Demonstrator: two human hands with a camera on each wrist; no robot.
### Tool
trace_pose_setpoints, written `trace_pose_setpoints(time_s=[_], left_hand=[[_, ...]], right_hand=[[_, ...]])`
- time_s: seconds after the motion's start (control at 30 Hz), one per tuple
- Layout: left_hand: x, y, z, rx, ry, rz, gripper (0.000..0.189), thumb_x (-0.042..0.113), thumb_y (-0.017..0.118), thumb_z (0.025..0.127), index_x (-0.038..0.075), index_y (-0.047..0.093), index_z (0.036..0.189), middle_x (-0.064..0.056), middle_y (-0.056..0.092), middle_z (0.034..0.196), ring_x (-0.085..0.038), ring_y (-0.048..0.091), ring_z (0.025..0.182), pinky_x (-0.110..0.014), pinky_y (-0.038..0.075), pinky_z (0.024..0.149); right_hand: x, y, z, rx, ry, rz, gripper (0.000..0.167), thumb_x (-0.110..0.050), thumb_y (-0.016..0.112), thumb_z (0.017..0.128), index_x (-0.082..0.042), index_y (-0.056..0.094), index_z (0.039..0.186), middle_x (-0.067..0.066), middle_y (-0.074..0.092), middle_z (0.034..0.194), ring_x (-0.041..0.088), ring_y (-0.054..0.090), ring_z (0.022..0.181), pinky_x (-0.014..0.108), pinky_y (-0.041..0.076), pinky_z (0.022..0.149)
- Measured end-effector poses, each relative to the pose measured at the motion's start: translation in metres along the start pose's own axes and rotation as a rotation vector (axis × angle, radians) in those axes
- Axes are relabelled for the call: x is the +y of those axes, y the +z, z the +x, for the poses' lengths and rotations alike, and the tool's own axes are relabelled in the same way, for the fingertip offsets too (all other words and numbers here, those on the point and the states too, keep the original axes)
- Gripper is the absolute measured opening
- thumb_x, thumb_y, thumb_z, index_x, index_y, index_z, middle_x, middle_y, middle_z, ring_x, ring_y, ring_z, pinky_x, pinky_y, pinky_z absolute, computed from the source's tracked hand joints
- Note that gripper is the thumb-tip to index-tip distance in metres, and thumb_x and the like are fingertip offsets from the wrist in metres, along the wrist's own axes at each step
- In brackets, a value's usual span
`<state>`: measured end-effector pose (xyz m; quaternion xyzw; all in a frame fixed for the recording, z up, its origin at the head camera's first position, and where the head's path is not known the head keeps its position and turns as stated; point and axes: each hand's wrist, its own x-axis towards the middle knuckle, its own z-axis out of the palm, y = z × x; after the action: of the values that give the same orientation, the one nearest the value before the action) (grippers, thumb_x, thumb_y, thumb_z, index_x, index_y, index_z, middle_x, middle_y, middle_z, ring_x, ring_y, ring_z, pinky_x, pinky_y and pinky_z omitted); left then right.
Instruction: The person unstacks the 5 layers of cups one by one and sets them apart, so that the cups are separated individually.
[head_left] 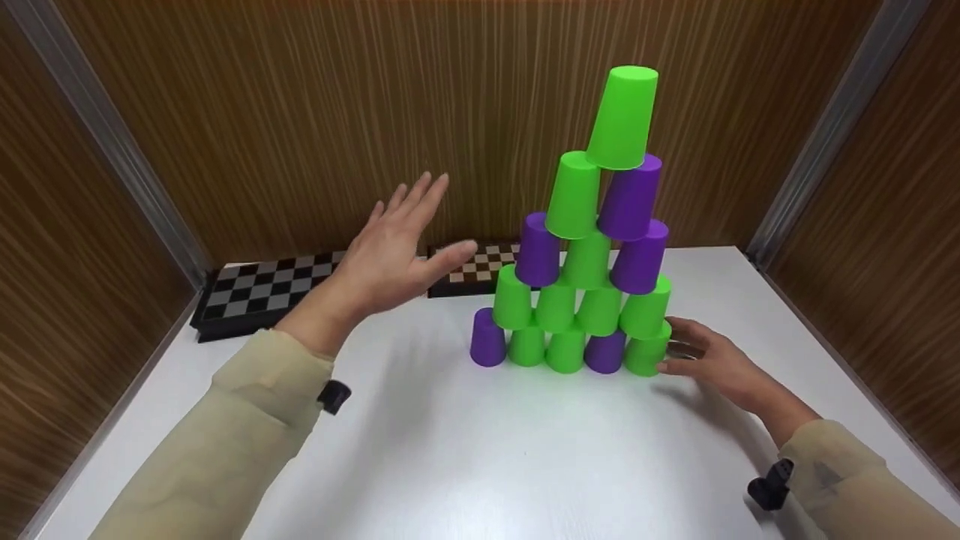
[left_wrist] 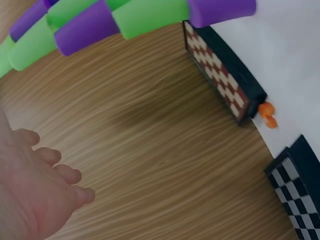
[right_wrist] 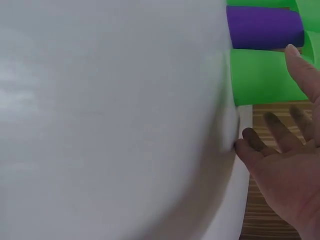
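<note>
A tall pyramid of upside-down green and purple cups stands on the white table, narrowing to a single green cup [head_left: 624, 116] at the top. Below that sit a green cup [head_left: 574, 195] and a purple cup [head_left: 631, 199]. My left hand [head_left: 394, 251] is raised to the left of the stack, fingers straight, thumb out, holding nothing. Low on the other side, my right hand [head_left: 720, 364] is beside the bottom right green cup [head_left: 646, 352], with fingers loosely bent and spread. In the right wrist view, the thumb overlaps that green cup [right_wrist: 265, 77].
A black-and-grey checkered board [head_left: 259, 289] lies at the back left of the white table [head_left: 525, 457]. Behind the stack is a brown-and-cream checkered box [head_left: 469, 270]. Small orange pieces [left_wrist: 268, 114] lie near it. Wood-grain panels [head_left: 300, 112] enclose the back and sides.
</note>
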<state>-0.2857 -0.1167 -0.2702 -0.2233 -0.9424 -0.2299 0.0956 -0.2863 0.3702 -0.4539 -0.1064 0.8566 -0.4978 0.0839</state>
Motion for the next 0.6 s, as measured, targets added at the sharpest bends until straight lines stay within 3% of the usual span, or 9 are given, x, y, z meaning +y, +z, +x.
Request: trace_pose_setpoints(time_s=[0.4, 0.6], left_hand=[[0.034, -0.004, 0.035, 0.062, 0.084, -0.216, 0.090, 0.069, 0.046, 0.101, 0.027, 0.012, 0.172, 0.003, 0.009, 0.178, -0.018, 0.006, 0.163, -0.044, -0.002, 0.131], [0.051, -0.003, 0.048, 0.072, 0.132, -0.301, 0.088, 0.066, 0.047, 0.101, 0.026, 0.013, 0.172, 0.003, 0.012, 0.178, -0.016, 0.012, 0.162, -0.051, 0.012, 0.131]], right_hand=[[0.006, 0.002, 0.010, -0.088, 0.068, -0.042, 0.093, -0.025, 0.083, 0.094, -0.001, 0.029, 0.166, 0.025, 0.040, 0.164, 0.047, 0.035, 0.152, 0.063, 0.027, 0.124], [0.007, -0.001, 0.005, -0.085, 0.096, -0.051, 0.091, -0.028, 0.082, 0.095, -0.001, 0.030, 0.165, 0.024, 0.040, 0.164, 0.048, 0.032, 0.153, 0.065, 0.024, 0.124]])
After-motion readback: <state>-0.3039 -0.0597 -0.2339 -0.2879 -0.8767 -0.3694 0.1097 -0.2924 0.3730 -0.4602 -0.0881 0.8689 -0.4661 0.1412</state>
